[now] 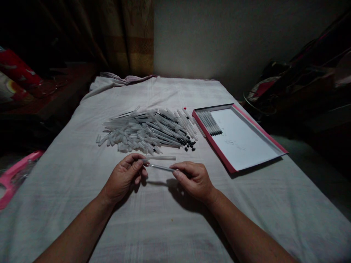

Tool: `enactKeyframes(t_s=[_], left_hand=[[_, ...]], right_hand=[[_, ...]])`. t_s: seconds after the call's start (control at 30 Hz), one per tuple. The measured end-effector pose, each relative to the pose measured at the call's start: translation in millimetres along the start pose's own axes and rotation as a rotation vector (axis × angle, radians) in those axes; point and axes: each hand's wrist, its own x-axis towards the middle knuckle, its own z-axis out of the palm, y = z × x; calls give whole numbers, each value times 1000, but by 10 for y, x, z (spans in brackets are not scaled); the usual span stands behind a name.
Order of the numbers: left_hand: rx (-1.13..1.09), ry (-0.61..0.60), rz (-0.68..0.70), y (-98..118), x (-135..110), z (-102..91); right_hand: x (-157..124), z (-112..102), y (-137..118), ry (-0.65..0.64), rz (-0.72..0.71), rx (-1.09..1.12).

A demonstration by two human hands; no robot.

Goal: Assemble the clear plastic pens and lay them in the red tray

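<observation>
I'm seeing a pale, frosted tube (162, 158) sitting nearly level in the left hand (126, 176), its free end pointing right. Just nearer the person, a slimmer grey rod (161, 167) is spanning the gap, dipping slightly rightward: one end is meeting the left fingertips, the right hand (193, 179) is pinching the other. Beyond them a heap (142, 128) of loose, translucent tubes and thin dark-tipped sticks is sprawling in a jumble, with small black pieces (190, 144) scattering off its right corner. Farther right, black-ended pens (210, 123) are lying side by side in a tidy row.
</observation>
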Motion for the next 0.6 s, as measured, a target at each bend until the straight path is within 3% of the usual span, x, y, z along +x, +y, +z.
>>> enactKeyframes(t_s=[0.37, 0.6], left_hand=[[-24, -16, -59, 29, -55, 67], [51, -77, -101, 46, -81, 125]], right_hand=[[9, -13, 28, -11, 28, -12], [40, -136, 47, -246, 61, -71]])
